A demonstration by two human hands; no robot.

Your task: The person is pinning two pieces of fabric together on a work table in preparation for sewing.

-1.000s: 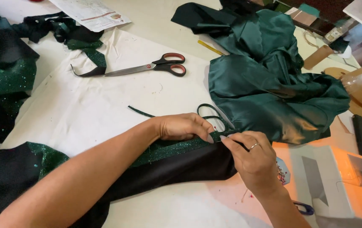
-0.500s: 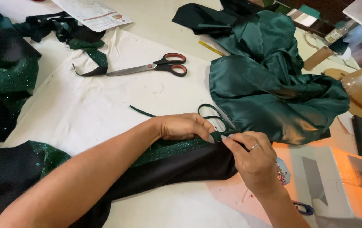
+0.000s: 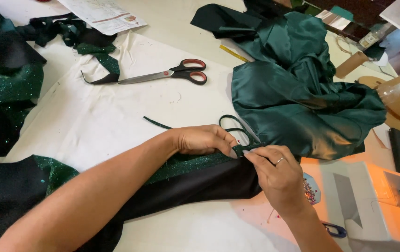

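White paper-covered worktable (image 3: 97, 126), cluttered sewing room. Glittery green fabric strip (image 3: 186, 163) w/ black lining lies across table's near edge, just below red-handled scissors (image 3: 172, 74). Left hand (image 3: 204, 140) presses strip's end flat; right hand (image 3: 279, 177) pinches same end btwn fingertips. Shiny satin heap (image 3: 302, 98) right of scissors, smooth, crumpled. White sewing machine (image 3: 377, 210) far right of strip.

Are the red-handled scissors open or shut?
Shut: the scissors lie flat on the white paper, blades together, untouched.
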